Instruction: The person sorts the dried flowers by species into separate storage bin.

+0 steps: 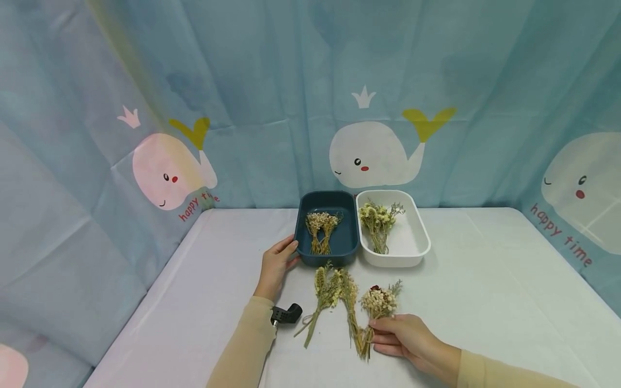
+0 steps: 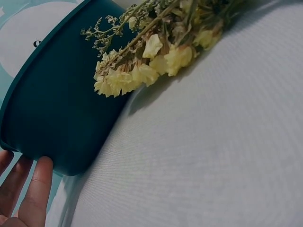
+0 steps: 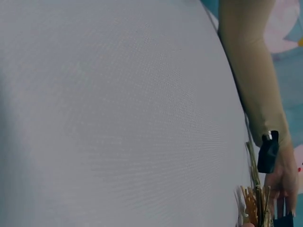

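My right hand pinches the stems of a dried flower bunch with cream blooms and a dark red one, low over the table. Beside its stems lies a slim dried bunch, and further left a yellow dried bunch. My left hand touches the left side of a dark blue tray; in the left wrist view its fingers are extended against the outer wall. Small cream dried bunches lie inside that tray. In the right wrist view, the held stems show at the bottom edge.
A white tray stands directly right of the blue one, with yellow dried flowers along its left side. Both trays are near the back edge of the white-covered table. A blue whale-print curtain hangs behind.
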`<state>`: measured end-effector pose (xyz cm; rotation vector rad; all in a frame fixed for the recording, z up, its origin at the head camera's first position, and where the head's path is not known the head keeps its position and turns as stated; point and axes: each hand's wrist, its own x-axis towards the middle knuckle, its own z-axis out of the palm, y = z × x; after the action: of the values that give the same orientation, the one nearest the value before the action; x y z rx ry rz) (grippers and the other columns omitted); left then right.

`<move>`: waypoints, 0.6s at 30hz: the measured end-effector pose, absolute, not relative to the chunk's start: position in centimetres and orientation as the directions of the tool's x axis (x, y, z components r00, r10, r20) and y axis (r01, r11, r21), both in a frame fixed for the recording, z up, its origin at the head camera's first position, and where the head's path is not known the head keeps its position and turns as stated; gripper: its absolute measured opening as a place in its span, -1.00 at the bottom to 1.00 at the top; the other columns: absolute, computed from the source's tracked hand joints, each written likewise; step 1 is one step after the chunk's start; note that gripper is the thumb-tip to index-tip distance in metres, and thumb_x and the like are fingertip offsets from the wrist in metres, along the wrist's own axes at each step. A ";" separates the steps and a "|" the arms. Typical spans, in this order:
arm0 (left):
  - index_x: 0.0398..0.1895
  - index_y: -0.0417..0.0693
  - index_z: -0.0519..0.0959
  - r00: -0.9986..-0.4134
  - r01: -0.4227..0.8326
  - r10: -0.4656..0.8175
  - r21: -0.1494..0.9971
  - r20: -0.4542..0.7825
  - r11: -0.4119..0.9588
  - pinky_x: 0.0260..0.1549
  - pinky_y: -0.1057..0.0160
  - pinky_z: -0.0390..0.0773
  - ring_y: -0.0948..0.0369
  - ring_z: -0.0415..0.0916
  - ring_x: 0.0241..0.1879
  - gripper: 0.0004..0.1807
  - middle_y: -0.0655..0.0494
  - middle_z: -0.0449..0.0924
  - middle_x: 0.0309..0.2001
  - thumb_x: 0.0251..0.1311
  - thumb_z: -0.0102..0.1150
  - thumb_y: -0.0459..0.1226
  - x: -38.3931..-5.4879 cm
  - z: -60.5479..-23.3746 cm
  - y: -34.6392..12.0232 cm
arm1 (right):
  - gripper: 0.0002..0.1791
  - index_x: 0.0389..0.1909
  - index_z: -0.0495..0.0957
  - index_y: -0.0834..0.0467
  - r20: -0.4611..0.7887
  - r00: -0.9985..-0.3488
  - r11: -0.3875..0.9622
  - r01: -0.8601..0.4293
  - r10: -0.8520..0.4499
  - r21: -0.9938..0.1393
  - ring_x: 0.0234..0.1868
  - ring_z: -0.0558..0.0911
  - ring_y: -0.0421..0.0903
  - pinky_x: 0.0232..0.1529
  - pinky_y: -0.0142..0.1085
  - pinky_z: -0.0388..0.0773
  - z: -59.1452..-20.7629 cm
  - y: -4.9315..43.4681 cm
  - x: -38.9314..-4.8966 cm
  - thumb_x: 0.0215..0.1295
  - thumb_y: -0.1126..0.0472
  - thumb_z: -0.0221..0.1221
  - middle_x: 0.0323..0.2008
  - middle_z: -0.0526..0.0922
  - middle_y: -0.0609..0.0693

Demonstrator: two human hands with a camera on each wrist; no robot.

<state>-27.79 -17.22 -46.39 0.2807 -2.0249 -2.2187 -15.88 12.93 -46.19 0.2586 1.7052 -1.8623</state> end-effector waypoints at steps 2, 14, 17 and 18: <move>0.29 -0.05 0.54 -0.973 -0.034 -0.222 0.995 -0.054 -0.093 0.04 0.20 0.71 0.09 0.53 0.23 -0.51 -0.08 0.47 0.34 0.32 0.27 -0.14 -27.8 -46.4 -17.2 | -0.74 -0.12 0.60 0.34 -0.506 -0.818 -0.002 0.527 -0.274 -0.850 -0.34 0.74 -0.19 -0.12 -0.28 0.77 -46.1 12.9 -15.8 0.32 0.21 0.27 -0.42 0.72 -0.03; 0.28 -0.06 0.55 -0.972 -0.036 -0.229 0.994 -0.060 -0.104 -0.01 0.22 0.73 0.12 0.55 0.21 -0.52 -0.09 0.48 0.32 0.31 0.28 -0.17 -27.9 -46.4 -17.2 | -0.78 -0.13 0.59 0.24 -0.411 -0.871 -0.034 0.435 -0.270 -0.900 -0.19 0.69 -0.20 -0.08 -0.29 0.76 -43.7 13.8 -15.7 0.33 0.18 0.27 -0.24 0.70 -0.09; 0.28 -0.06 0.55 -0.971 -0.038 -0.229 0.994 -0.061 -0.105 -0.01 0.23 0.73 0.13 0.56 0.19 -0.52 -0.09 0.49 0.32 0.31 0.28 -0.17 -27.9 -46.4 -17.2 | -0.70 -0.07 0.57 0.28 -0.402 -0.879 -0.016 0.420 -0.256 -0.908 -0.16 0.69 -0.20 -0.08 -0.31 0.75 -42.8 13.8 -16.0 0.33 0.16 0.28 -0.19 0.73 -0.08; 0.28 -0.06 0.55 -0.972 -0.037 -0.228 0.994 -0.060 -0.103 -0.01 0.23 0.73 0.13 0.56 0.19 -0.52 -0.09 0.48 0.32 0.31 0.28 -0.16 -27.9 -46.4 -17.2 | -0.66 -0.03 0.56 0.31 -0.399 -0.883 -0.012 0.415 -0.248 -0.910 -0.16 0.69 -0.19 -0.08 -0.31 0.75 -42.4 13.8 -16.2 0.32 0.15 0.29 -0.18 0.73 -0.07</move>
<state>-27.87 -17.19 -46.36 0.3002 -2.0115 -2.2212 -16.16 13.84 -42.43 0.1723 1.8195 -1.9453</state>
